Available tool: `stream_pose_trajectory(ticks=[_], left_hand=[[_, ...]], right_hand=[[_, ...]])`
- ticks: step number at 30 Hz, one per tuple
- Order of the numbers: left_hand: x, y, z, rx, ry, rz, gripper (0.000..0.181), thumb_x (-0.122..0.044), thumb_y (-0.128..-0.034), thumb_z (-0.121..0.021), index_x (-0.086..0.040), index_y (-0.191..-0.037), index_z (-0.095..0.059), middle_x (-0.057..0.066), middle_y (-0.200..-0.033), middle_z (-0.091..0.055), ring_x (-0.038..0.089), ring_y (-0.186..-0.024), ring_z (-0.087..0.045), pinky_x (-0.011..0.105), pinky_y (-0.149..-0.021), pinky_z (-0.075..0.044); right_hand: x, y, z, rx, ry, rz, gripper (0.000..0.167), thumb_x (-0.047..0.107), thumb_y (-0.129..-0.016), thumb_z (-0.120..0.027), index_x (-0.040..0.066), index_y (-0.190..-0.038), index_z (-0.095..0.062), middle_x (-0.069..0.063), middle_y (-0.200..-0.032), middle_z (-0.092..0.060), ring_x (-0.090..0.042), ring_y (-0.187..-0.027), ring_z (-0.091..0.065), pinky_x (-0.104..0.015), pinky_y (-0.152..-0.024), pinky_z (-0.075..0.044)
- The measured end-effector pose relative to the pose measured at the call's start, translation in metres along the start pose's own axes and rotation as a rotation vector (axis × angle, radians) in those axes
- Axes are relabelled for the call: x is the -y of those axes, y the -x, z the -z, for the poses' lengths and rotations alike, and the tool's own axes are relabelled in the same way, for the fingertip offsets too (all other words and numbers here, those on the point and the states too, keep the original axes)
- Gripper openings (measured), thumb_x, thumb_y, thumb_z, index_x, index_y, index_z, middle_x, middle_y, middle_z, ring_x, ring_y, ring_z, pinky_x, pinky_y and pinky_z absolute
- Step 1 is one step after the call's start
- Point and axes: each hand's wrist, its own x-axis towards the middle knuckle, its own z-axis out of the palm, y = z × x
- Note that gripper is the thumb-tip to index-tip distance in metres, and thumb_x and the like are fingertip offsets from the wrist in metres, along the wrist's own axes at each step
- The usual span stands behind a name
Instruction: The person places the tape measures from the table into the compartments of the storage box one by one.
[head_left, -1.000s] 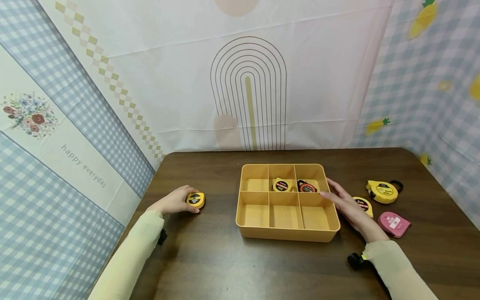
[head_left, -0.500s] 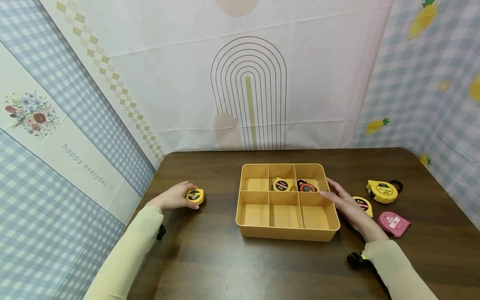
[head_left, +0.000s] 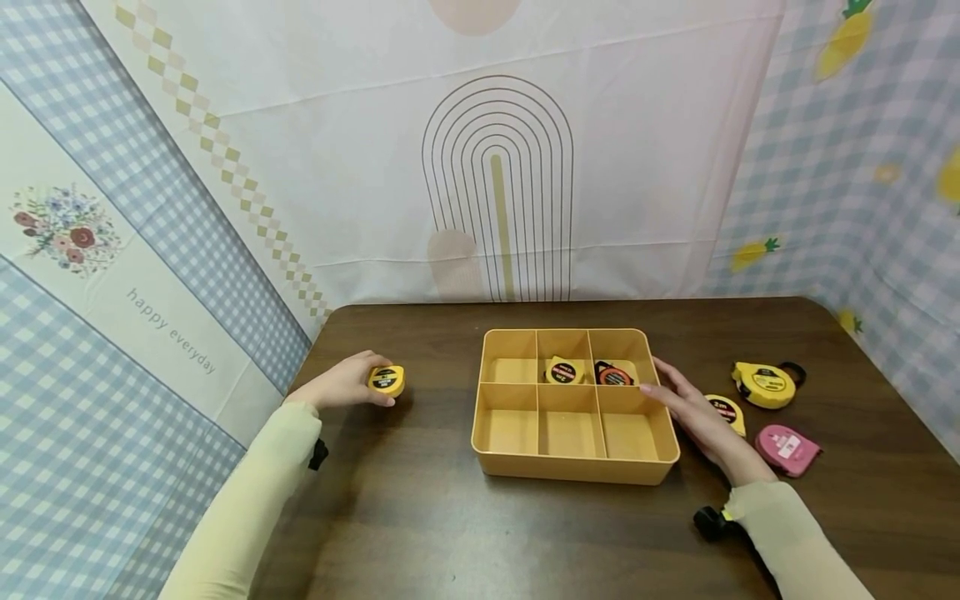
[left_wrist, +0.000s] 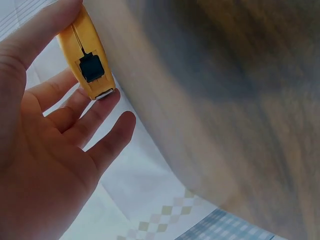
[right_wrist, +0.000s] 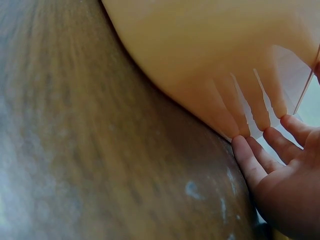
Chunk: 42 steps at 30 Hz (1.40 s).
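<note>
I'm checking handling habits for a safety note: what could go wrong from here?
1. The held tape measure might slip, as the left hand appears to grip it by the thumb and fingertips, away from the palm.
2. The divided box may shift if the right hand, holding its right side, pushes or pulls.
3. The pink tape measure lies close by the right wrist and could get knocked.

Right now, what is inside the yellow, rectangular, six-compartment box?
Back middle: a rounded yellow tape measure; back right: a black-and-orange tape measure. The yellow divider hides their lower edges.
</note>
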Motion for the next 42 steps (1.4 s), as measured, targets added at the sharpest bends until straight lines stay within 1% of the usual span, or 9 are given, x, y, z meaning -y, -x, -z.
stream_pose_trajectory(ticks=[7,15,18,22,25,31,36,42], left_hand=[[0.002,-0.001,0.011,-0.029,-0.016,-0.001,0.073,-0.036,-0.0809,-0.085,0.004,-0.135,-0.057,0.014,-0.122,-0.059,0.026,-0.107,-0.057,0.044,-0.093,-0.046],[0.001,0.003,0.028,-0.074,-0.018,0.009,0.073,-0.036,-0.0811,-0.085,0.004,-0.136,-0.056,0.015,-0.123,-0.059,0.027,-0.107,-0.057,0.045,-0.094,-0.046],[-0.001,0.004,0.033,-0.085,-0.027,0.0,0.072,-0.035,-0.0814,-0.084,0.004,-0.135,-0.057,0.016,-0.124,-0.059,0.027,-0.108,-0.057,0.045,-0.094,-0.045],[-0.004,0.005,0.04,-0.084,-0.029,-0.004,0.072,-0.034,-0.0815,-0.085,0.005,-0.135,-0.056,0.017,-0.125,-0.059,0.028,-0.11,-0.057,0.045,-0.095,-0.045],[-0.007,0.005,0.046,-0.085,-0.018,0.004,0.072,-0.032,-0.0817,-0.085,0.004,-0.136,-0.056,0.017,-0.127,-0.058,0.028,-0.112,-0.056,0.045,-0.096,-0.045],[-0.012,0.005,0.058,-0.094,-0.039,-0.001,0.072,-0.031,-0.082,-0.085,0.006,-0.136,-0.055,0.02,-0.129,-0.057,0.032,-0.114,-0.056,0.049,-0.098,-0.045],[-0.014,0.004,0.066,-0.101,-0.058,-0.021,0.073,-0.033,-0.0814,-0.086,0.006,-0.135,-0.056,0.02,-0.128,-0.057,0.032,-0.114,-0.056,0.05,-0.099,-0.044],[-0.015,0.002,0.069,-0.099,-0.064,-0.035,0.072,-0.034,-0.0815,-0.086,0.006,-0.134,-0.057,0.02,-0.128,-0.058,0.031,-0.113,-0.056,0.049,-0.097,-0.044]], right_hand=[[0.001,0.0,0.001,-0.002,0.0,0.002,0.082,0.035,-0.105,-0.055,0.016,-0.164,-0.002,-0.022,-0.166,-0.003,-0.043,-0.147,-0.02,-0.062,-0.116,-0.021],[0.0,0.0,0.001,0.006,0.013,0.014,0.081,0.036,-0.105,-0.054,0.014,-0.164,-0.003,-0.022,-0.166,-0.007,-0.041,-0.145,-0.024,-0.052,-0.113,-0.029],[-0.001,0.0,0.001,0.006,0.011,0.016,0.08,0.035,-0.105,-0.054,0.015,-0.164,-0.003,-0.022,-0.166,-0.007,-0.041,-0.145,-0.024,-0.051,-0.112,-0.03],[-0.002,0.0,0.001,0.004,0.011,0.013,0.08,0.035,-0.105,-0.054,0.015,-0.164,-0.003,-0.022,-0.166,-0.007,-0.041,-0.145,-0.025,-0.052,-0.112,-0.029],[-0.002,-0.001,0.001,0.0,0.006,0.009,0.08,0.035,-0.105,-0.054,0.016,-0.164,-0.003,-0.022,-0.166,-0.007,-0.042,-0.145,-0.025,-0.056,-0.114,-0.026],[-0.003,-0.001,0.0,-0.002,-0.004,0.005,0.08,0.034,-0.105,-0.055,0.017,-0.164,-0.003,-0.022,-0.166,-0.004,-0.043,-0.146,-0.021,-0.062,-0.115,-0.022],[-0.002,-0.001,0.0,-0.003,-0.001,-0.001,0.08,0.034,-0.105,-0.054,0.018,-0.164,-0.002,-0.022,-0.166,-0.004,-0.043,-0.146,-0.022,-0.061,-0.115,-0.023],[-0.001,-0.001,0.0,-0.002,0.015,0.007,0.079,0.034,-0.105,-0.054,0.016,-0.164,-0.004,-0.022,-0.166,-0.007,-0.041,-0.145,-0.026,-0.054,-0.112,-0.029]])
